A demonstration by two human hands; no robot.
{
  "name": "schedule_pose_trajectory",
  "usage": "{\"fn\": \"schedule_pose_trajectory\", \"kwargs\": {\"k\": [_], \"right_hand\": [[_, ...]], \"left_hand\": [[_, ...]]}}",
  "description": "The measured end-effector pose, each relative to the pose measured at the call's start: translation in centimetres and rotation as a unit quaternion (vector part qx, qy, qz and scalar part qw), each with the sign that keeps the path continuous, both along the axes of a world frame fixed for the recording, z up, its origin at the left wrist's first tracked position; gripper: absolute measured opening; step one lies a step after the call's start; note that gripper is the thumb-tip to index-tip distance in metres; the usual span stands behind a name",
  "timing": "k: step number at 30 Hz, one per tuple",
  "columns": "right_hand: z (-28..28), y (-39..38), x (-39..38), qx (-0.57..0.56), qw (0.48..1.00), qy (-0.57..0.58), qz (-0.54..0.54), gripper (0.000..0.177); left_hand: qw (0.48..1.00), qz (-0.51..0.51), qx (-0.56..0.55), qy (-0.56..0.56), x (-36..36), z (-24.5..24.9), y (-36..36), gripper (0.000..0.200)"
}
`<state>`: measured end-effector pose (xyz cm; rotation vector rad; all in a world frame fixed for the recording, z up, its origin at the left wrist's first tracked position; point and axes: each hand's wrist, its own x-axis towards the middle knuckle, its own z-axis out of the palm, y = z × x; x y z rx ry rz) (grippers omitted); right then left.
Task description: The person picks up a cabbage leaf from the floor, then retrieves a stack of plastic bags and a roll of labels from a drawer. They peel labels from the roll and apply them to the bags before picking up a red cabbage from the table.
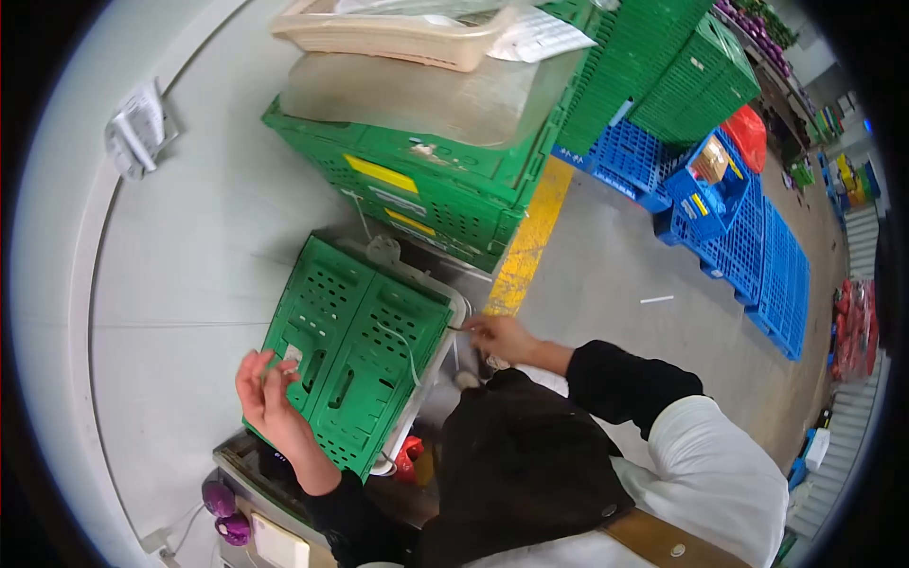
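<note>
The green crate (355,322) is set over a pale tray (423,383), with a white cord (409,348) draped across it. The left hand (273,398) is held loosely open above its left edge. The right hand (502,339) is held near its right edge, fingers drawn together; whether anything is gripped cannot be told.

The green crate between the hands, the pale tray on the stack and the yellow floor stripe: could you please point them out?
Green crate (365,347): head view, flat upper face.
Pale tray (379,45): head view, near side wall.
Yellow floor stripe (530,251): head view, middle stretch.
</note>
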<state>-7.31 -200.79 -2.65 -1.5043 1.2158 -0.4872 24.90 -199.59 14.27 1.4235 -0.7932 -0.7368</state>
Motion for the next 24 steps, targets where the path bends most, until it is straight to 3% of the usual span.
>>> {"fn": "schedule_pose_trajectory", "kwargs": {"k": [5, 8, 10, 14, 16, 18, 20, 24], "right_hand": [[2.9, 0.9, -6.7, 0.093, 0.977, -0.034, -0.190, 0.028], [3.7, 2.1, -8.3, 0.107, 0.964, -0.062, -0.237, 0.029], [5.6, 1.5, -8.3, 0.060, 0.961, -0.087, -0.256, 0.025], [12.1, -3.0, -8.1, -0.106, 0.971, -0.044, -0.210, 0.018], [14.6, -6.1, -8.3, -0.285, 0.937, -0.069, -0.187, 0.013], [18.1, -8.9, -8.7, -0.318, 0.929, -0.072, -0.172, 0.011], [19.8, -11.8, -9.6, -0.428, 0.896, -0.063, -0.104, 0.010], [22.2, -16.8, -12.6, -0.447, 0.890, -0.094, -0.006, 0.011]], "left_hand": [[0.995, -0.084, -0.060, -0.005, -2.4, 0.8, -4.6, 0.032], [0.990, -0.103, -0.099, -0.011, -4.1, 0.5, -6.6, 0.032], [0.985, -0.147, -0.092, -0.005, -5.3, 0.6, -7.9, 0.031], [0.979, -0.138, -0.115, -0.100, -6.2, 2.5, -10.7, 0.030], [0.967, -0.127, -0.118, -0.187, -6.9, 4.7, -12.1, 0.028], [0.964, -0.119, -0.134, -0.197, -7.9, 6.3, -13.5, 0.027], [0.959, -0.123, -0.134, -0.218, -9.2, 7.2, -15.0, 0.026], [0.952, -0.114, -0.137, -0.250, -12.7, 8.2, -18.7, 0.026]]}}
